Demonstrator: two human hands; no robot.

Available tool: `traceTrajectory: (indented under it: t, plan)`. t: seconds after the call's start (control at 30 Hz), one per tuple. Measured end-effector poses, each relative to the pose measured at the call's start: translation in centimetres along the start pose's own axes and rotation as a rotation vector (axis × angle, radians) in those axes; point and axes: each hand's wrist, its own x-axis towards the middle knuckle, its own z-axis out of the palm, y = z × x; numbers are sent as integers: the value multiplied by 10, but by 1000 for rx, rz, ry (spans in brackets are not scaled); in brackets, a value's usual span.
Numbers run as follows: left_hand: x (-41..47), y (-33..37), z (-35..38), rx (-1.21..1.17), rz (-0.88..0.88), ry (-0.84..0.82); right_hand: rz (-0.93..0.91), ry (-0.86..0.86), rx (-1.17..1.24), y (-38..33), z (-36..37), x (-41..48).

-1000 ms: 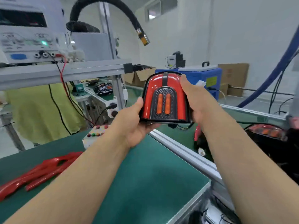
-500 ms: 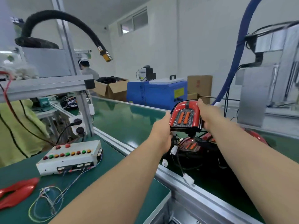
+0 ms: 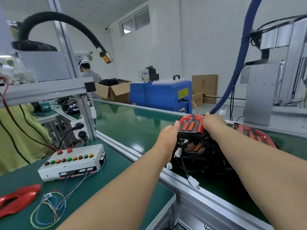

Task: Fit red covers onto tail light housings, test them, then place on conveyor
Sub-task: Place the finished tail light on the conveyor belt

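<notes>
Now left grip [image 3: 167, 136] and right grip [image 3: 213, 124] clasp the tail light [image 3: 189, 126] above the conveyor [image 3: 132, 127]

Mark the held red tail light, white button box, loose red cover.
Held red tail light [image 3: 186, 126]: head view, left orange lens strip.
White button box [image 3: 78, 151]: head view, top face.
Loose red plastic cover [image 3: 28, 194]: head view, right end.

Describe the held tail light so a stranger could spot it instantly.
Find the green conveyor beyond the workbench. Near its front edge lies a pile of tail lights. This tail light is uppermost, left hand and right hand gripping its sides.
</notes>
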Motion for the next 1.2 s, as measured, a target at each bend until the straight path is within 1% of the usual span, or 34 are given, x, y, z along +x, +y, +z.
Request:
traceTrajectory:
  t: [0.03, 0.13, 0.2, 0.23, 0.3, 0.33, 0.4, 0.47, 0.53, 0.6, 0.63, 0.67, 0.73, 0.8, 0.9, 1.0, 1.03, 1.1, 1.2]
  plan:
    - [0, -1, 0, 17, 3, 2, -19, 42, 36, 0, -2, -1]
    - [1, -4, 1, 50, 3, -6, -143, 71, -84, 4, -2, 3]
    - [0, -5, 1, 77, 13, -6, -91, 155, -98, 8, -3, 3]
    - [-1, -5, 1, 96, 26, -5, -76, 164, -55, 9, -2, 2]
    - [0, -6, 1, 164, 64, 7, -107, 153, 12, 9, -3, -2]
    - [1, -8, 1, 208, 88, 14, -138, 177, 16, 10, -3, -4]
    - [2, -9, 1, 275, 127, 35, -180, 257, -37, 8, -4, -7]
    - [4, -11, 1, 326, 140, 51, -255, 298, -151, 0, -4, -10]
    - [5, -12, 0, 351, 137, 49, -303, 262, -264, -8, -8, -13]
    - [4, -14, -5, 316, 140, 52, -312, 217, -396, -15, -12, -18]
    - [3, -15, -9, 299, 142, 69, -329, 234, -383, -18, -15, -21]
    - [1, -15, -13, 283, 137, 96, -374, 268, -310, -19, -18, -23]
    - [-3, -14, -23, 232, 140, 173, -506, 316, -58, -23, -23, -33]
    - [-13, -13, -37, 141, 118, 240, -620, 308, 148, -33, -26, -48]
    - [-32, -10, -68, 17, 90, 331, -722, 262, 343, -52, -19, -76]
    - [-60, -13, -111, -91, 117, 364, -775, 122, 568, -69, -1, -108]
    - [-72, -15, -126, -86, 126, 375, -778, 73, 614, -72, 7, -118]
    - [-96, -22, -158, 4, 119, 421, -764, -20, 656, -75, 26, -140]
    - [-132, -31, -203, 86, 76, 497, -747, -184, 634, -79, 61, -178]
